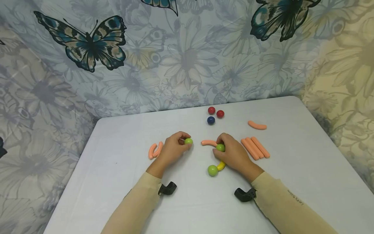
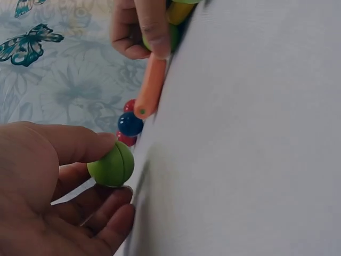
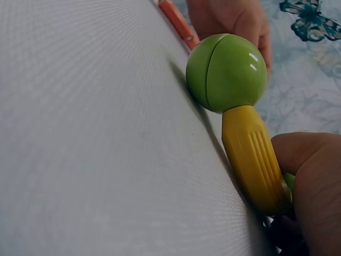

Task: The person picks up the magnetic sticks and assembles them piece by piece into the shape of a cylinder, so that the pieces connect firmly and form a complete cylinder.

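Left hand (image 1: 172, 150) pinches green ball (image 1: 188, 141) mid-desk (image 1: 117, 182). Right hand (image 1: 232, 154) grasps ball-and-yellow-rod piece (image 1: 221, 165), rod mostly hidden. Counts: green balls three, red two, blue one, orange rods seven.

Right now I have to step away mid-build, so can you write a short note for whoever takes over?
Left hand: pinches a loose green ball just above the table.
Right hand: grips a second green ball that joins a curved orange stick and a yellow stick.
Done: the yellow stick ends in a third green ball, so one short chain is linked.
Left: unused parts lie around: two curved orange sticks on the left, three straight orange sticks on the right, one curved stick behind them, and two red balls with a blue ball at the back.
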The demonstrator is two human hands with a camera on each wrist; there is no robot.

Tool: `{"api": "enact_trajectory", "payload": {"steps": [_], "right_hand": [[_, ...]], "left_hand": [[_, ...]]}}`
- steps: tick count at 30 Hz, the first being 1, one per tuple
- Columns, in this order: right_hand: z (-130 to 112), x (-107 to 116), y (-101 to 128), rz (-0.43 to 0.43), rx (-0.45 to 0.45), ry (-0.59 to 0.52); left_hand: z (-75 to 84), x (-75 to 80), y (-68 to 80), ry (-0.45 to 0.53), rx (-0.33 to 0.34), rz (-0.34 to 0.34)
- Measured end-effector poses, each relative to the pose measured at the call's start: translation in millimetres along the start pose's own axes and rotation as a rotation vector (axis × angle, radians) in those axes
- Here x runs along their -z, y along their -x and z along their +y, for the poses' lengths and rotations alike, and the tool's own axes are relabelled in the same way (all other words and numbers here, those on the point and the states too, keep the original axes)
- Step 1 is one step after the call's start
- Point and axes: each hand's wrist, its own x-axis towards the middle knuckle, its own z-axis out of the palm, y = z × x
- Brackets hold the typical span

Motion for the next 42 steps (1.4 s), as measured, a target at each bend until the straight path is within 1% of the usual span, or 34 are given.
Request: {"api": "enact_trajectory", "payload": {"steps": [8, 14, 19, 22, 28, 32, 34, 36, 39, 42], "right_hand": [[-0.4, 0.7, -1.9, -0.012, -0.009, 0.005], [0.1, 1.5, -1.8, -0.007, 0.006, 0.014], [0.6, 2.3, -1.1, -0.011, 0.021, 0.019], [0.6, 2.2, -0.6, -0.017, 0.037, 0.022], [-0.2, 0.7, -0.2, -0.02, 0.052, 0.012], [-0.4, 1.3, -0.6, -0.018, 0.041, 0.013], [-0.8, 1.6, -0.7, -0.011, 0.034, 0.016], [-0.6, 1.5, -1.0, -0.011, 0.031, 0.015], [-0.6, 0.2, -0.9, -0.014, 0.028, 0.015], [0.4, -1.3, -0.4, -0.018, 0.027, 0.015]], "left_hand": [[-4.8, -12.2, 1.6, -0.002, -0.068, -0.021], [-5.5, -17.5, -0.2, 0.0, -0.075, 0.016], [-3.3, -21.4, -1.1, 0.022, -0.1, 0.001], [-2.2, -22.4, 0.1, 0.016, -0.11, -0.005], [-2.0, -21.4, 3.2, 0.017, -0.092, -0.005], [0.4, -16.5, 5.6, 0.074, -0.055, -0.011], [1.8, -11.7, 6.3, 0.122, -0.033, -0.008], [2.2, -5.8, 6.0, 0.19, -0.023, -0.001], [3.3, 5.9, 5.5, 0.284, -0.026, 0.011], [3.0, 19.9, 5.0, 0.37, -0.064, -0.004]]}}
